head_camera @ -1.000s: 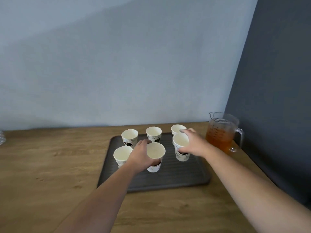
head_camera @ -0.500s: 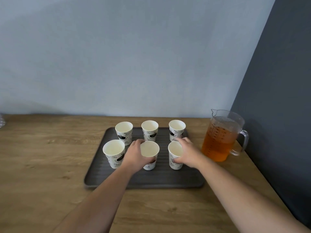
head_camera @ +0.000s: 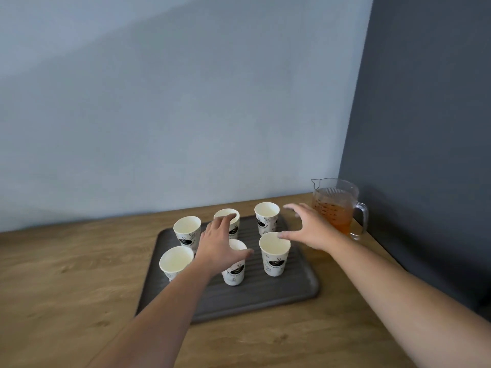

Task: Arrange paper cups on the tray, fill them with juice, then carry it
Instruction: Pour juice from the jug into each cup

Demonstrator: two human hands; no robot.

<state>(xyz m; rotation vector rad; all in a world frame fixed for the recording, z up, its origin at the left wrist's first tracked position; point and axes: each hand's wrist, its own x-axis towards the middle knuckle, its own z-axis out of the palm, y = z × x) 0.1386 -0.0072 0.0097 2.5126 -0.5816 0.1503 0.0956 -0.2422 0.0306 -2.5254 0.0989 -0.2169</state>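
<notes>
Head view: six paper cups [head_camera: 274, 253] stand upright in 2 rows of 3 on the dark tray [head_camera: 265, 294], which sits on the wood table [head_camera: 66, 288]. My left hand [head_camera: 219, 244] is spread, fingers apart, over the mid cups, gripping nothing. My right hand [head_camera: 308, 228] is spread w/ nothing held, between the right cups and the juice pitcher [head_camera: 336, 208] at far right.

head cam | faces fwd+down (tilted) | close over tray [head_camera: 265, 296]

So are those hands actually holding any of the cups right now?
No. Both hands are spread open: the left hand above the front middle cup, the right hand beside the front right cup, gripping nothing.
</notes>
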